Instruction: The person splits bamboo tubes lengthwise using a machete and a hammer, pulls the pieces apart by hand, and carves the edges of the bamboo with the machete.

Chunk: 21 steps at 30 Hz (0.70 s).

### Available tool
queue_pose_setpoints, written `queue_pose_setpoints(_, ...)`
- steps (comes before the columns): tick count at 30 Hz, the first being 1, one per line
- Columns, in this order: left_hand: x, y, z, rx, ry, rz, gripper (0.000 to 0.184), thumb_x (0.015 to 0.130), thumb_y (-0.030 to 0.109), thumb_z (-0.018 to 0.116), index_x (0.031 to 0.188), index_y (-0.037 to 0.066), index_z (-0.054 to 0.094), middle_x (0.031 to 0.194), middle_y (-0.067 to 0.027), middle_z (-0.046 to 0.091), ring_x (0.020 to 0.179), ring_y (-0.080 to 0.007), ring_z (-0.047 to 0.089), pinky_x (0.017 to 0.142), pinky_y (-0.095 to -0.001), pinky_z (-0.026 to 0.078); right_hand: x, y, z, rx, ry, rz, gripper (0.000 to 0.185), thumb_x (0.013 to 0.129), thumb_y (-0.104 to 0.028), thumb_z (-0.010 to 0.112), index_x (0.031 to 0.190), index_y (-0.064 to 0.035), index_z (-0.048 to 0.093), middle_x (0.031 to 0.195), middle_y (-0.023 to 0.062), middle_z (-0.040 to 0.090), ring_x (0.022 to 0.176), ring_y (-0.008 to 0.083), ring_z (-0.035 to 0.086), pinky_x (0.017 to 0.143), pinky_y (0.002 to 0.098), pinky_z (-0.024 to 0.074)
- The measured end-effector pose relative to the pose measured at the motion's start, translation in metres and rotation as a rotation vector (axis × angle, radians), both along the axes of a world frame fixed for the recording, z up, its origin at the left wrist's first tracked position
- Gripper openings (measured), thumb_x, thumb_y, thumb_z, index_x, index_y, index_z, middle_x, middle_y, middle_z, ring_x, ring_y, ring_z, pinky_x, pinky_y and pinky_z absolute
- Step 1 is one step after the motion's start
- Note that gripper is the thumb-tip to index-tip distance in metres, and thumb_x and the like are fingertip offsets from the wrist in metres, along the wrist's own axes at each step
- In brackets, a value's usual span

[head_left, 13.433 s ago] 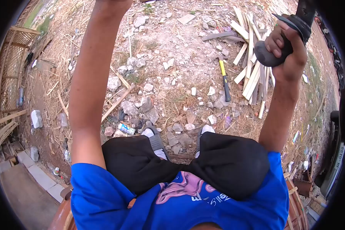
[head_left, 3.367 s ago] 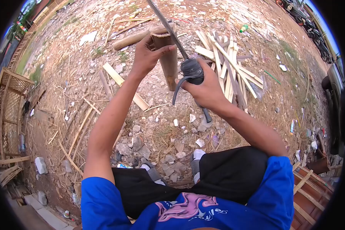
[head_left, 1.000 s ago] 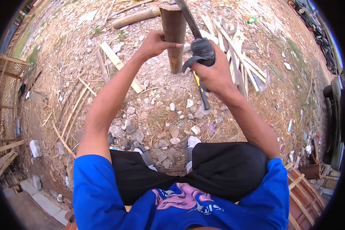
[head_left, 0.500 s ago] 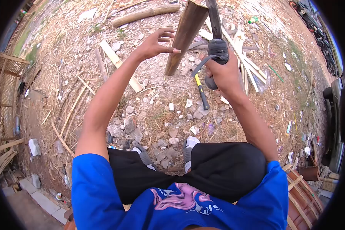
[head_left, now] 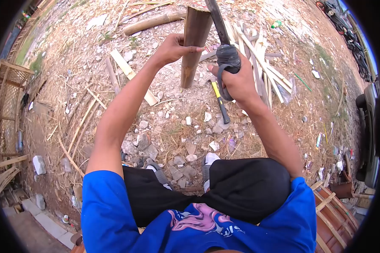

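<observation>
My left hand [head_left: 173, 49] is wrapped round a thick brown bamboo piece [head_left: 194, 36] that stands nearly upright on the ground, its thumb across the near side and its other fingers mostly hidden behind. In my right hand [head_left: 238, 80] is the black wrapped handle of a long dark blade [head_left: 219, 23], with a loose strap hanging at the wrist side. The blade slants up and left, its upper part close beside the bamboo's top; whether they touch I cannot tell. A yellow and black hammer [head_left: 220, 102] lies on the ground below the bamboo.
Split strips [head_left: 264, 63] lie piled behind my right hand. A bamboo pole [head_left: 154, 23] rests beyond my left hand, and a pale slat [head_left: 124, 65] lies to its left. Stones [head_left: 143, 143] are scattered before my feet. A lattice panel [head_left: 8, 101] stands far left, a vehicle [head_left: 370, 135] far right.
Since half a second ago, the bamboo has gone from leaning right to nearly upright, and my left hand has closed round it. The blade now tilts further left, and my right hand has shifted slightly left.
</observation>
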<state>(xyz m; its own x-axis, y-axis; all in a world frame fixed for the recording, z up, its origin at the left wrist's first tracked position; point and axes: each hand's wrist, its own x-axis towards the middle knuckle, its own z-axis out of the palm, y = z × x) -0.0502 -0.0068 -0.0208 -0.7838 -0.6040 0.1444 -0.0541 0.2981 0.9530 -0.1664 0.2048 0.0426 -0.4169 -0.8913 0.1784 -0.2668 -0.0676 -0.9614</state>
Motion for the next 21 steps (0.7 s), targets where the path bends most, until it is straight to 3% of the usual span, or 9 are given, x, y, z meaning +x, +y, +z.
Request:
queue_pose_setpoints(6, 0.002, 0.008, 0.063, -0.146, -0.002, -0.020, 0.045, 0.076, 0.036, 0.086, 0.103, 0.001, 0.074, 0.092, -0.0062, 0.074, 0.086, -0.0126, 0.068, 0.081, -0.0305, 0.053, -0.004, 0.010, 0.046, -0.104, -0.123, 0.029, 0.029, 0.081, -0.011, 0.075, 0.104, -0.0010, 0.062, 0.079, 0.0027, 0.064, 0.060, 0.0052, 0.056, 0.053, 0.0223, 0.0445)
queue_pose_setpoints(7, -0.001, 0.005, 0.051, -0.127, -0.041, -0.051, 0.045, 0.076, 0.035, 0.086, 0.103, 0.002, 0.074, 0.093, -0.0063, 0.074, 0.087, -0.0127, 0.068, 0.082, -0.0306, 0.053, -0.002, 0.012, 0.049, -0.063, -0.157, 0.060, 0.028, 0.080, -0.010, 0.074, 0.103, -0.0010, 0.062, 0.078, 0.0020, 0.064, 0.063, 0.0066, 0.057, 0.057, 0.0234, 0.0463)
queue_pose_setpoints(9, -0.005, -0.006, 0.020, -0.106, -0.113, -0.113, 0.043, 0.077, 0.034, 0.086, 0.103, 0.002, 0.074, 0.095, -0.0067, 0.074, 0.089, -0.0129, 0.068, 0.084, -0.0309, 0.053, -0.004, -0.001, 0.004, -0.037, -0.046, 0.028, 0.028, 0.079, -0.010, 0.074, 0.103, -0.0012, 0.062, 0.079, 0.0017, 0.064, 0.067, 0.0082, 0.059, 0.062, 0.0244, 0.0477)
queue_pose_setpoints(11, 0.002, 0.002, -0.019, 0.079, -0.031, -0.075, 0.043, 0.075, 0.031, 0.087, 0.104, 0.002, 0.073, 0.102, -0.0081, 0.074, 0.095, -0.0143, 0.068, 0.089, -0.0322, 0.051, -0.006, -0.009, -0.008, 0.019, 0.020, -0.003, 0.029, 0.079, -0.010, 0.074, 0.104, -0.0015, 0.062, 0.083, 0.0021, 0.065, 0.073, 0.0096, 0.061, 0.069, 0.0262, 0.0491)
queue_pose_setpoints(12, 0.001, 0.005, -0.018, 0.123, 0.005, -0.066, 0.043, 0.075, 0.028, 0.087, 0.105, 0.002, 0.072, 0.105, -0.0091, 0.073, 0.097, -0.0148, 0.067, 0.091, -0.0329, 0.051, -0.007, -0.011, -0.004, 0.077, 0.021, -0.016, 0.030, 0.078, -0.010, 0.074, 0.105, -0.0018, 0.062, 0.085, 0.0027, 0.066, 0.078, 0.0101, 0.062, 0.073, 0.0274, 0.0499)
queue_pose_setpoints(15, -0.004, 0.015, -0.009, 0.137, 0.111, -0.105, 0.047, 0.074, 0.018, 0.087, 0.113, 0.000, 0.067, 0.107, -0.0106, 0.072, 0.097, -0.0160, 0.068, 0.090, -0.0339, 0.052, -0.001, -0.005, -0.008, 0.019, -0.033, -0.014, 0.031, 0.078, -0.011, 0.074, 0.105, -0.0018, 0.061, 0.086, 0.0026, 0.065, 0.076, 0.0097, 0.059, 0.071, 0.0285, 0.0487)
queue_pose_setpoints(21, -0.002, 0.012, -0.018, 0.098, 0.070, -0.032, 0.049, 0.075, 0.019, 0.087, 0.114, -0.002, 0.066, 0.105, -0.0104, 0.072, 0.096, -0.0166, 0.068, 0.089, -0.0326, 0.052, 0.001, -0.007, -0.008, 0.025, 0.010, -0.017, 0.030, 0.078, -0.011, 0.074, 0.104, -0.0025, 0.061, 0.083, 0.0025, 0.064, 0.076, 0.0104, 0.060, 0.071, 0.0282, 0.0487)
